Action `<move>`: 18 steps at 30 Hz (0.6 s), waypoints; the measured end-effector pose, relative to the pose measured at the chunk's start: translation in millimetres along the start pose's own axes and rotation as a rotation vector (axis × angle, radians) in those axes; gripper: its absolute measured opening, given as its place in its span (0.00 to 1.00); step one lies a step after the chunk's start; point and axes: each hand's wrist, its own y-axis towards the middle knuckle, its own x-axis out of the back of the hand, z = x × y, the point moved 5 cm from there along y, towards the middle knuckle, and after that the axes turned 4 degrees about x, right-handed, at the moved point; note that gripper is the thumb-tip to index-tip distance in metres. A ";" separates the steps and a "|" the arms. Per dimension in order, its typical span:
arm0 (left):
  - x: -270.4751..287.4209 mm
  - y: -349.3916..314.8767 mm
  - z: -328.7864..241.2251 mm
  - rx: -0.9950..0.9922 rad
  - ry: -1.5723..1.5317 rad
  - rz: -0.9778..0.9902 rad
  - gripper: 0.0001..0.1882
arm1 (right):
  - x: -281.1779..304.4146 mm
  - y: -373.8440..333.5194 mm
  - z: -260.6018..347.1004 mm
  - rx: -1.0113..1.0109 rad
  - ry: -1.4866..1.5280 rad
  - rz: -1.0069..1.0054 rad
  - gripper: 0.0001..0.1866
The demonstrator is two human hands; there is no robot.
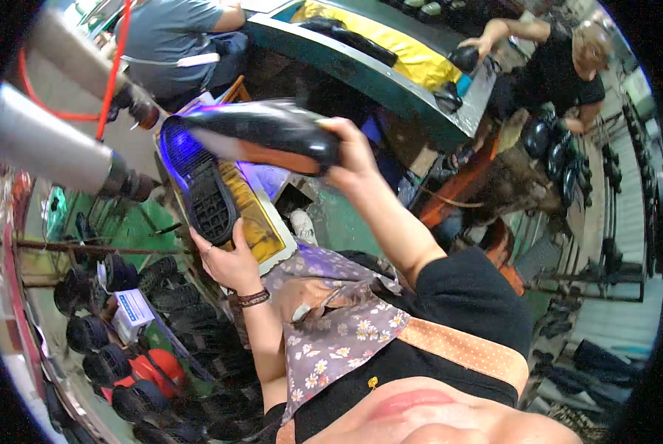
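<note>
My left hand grips the heel end of a black rubber shoe sole, its waffle-like hollow side facing up. Violet light falls on the sole's far part. In my right hand is the heel end of a glossy black shoe upper, held on its side with the tan bottom partly showing. The upper is smeared by motion. Its toe end hangs over the far part of the sole; whether they touch, I cannot tell. Beneath the sole lies a yellow, dark-stained work board with a pale rim.
Grey metal tubes and a red hose stand at the left. Black soles fill a rack lower left. A conveyor with a yellow cover carries shoes beyond. One co-worker handles a shoe at right; another sits far left.
</note>
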 end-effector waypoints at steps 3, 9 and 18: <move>2.6 1.7 3.4 0.056 0.021 0.034 0.49 | 37.5 -23.0 57.3 0.149 -0.101 -0.053 0.21; 7.3 -0.3 9.2 0.082 0.057 0.034 0.50 | 80.6 31.1 135.7 0.368 -0.181 -0.215 0.23; 11.0 2.0 -1.0 0.027 -0.025 -0.017 0.47 | 113.5 245.8 299.8 0.721 -0.150 -0.275 0.29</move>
